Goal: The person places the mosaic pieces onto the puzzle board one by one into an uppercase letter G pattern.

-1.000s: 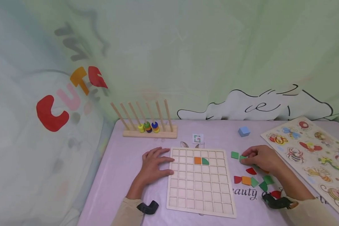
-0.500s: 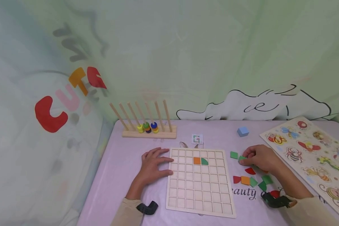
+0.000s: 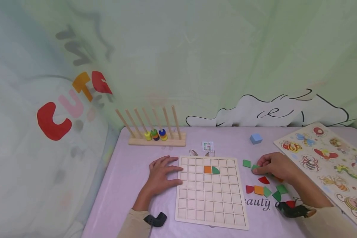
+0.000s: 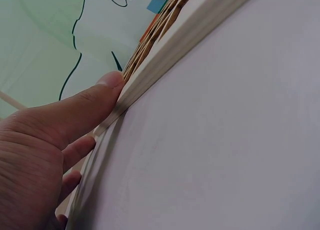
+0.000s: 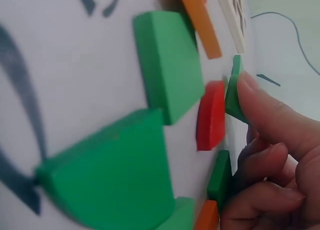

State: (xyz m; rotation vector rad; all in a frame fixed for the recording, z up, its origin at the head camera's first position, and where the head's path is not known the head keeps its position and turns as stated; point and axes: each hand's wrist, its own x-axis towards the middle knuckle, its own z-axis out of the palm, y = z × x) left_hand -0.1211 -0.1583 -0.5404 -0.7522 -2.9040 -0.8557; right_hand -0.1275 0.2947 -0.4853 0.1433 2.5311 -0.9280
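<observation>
The fingers of my left hand (image 3: 162, 177) are spread, and the fingertips touch the left edge of a wooden grid board (image 3: 197, 195). In the left wrist view the thumb (image 4: 102, 92) lies against the board's side. An orange square tile (image 3: 207, 169) and a green quarter-round tile (image 3: 216, 170) sit side by side in the board's second row. To the right of the board, my right hand (image 3: 273, 167) pinches a green tile (image 5: 233, 97) between thumb and fingers, low at the table. That tile's full outline is partly hidden.
Loose tiles lie around the right hand: a green square (image 3: 247, 163), a red piece (image 3: 264, 180), an orange square (image 3: 258, 190) and several more. Behind stand a peg rack (image 3: 157, 141), a pattern card (image 3: 208, 146) and a blue block (image 3: 256, 138). An insect puzzle board (image 3: 324, 165) lies far right.
The view shifts very slightly. Both hands and the tiles stay essentially in place.
</observation>
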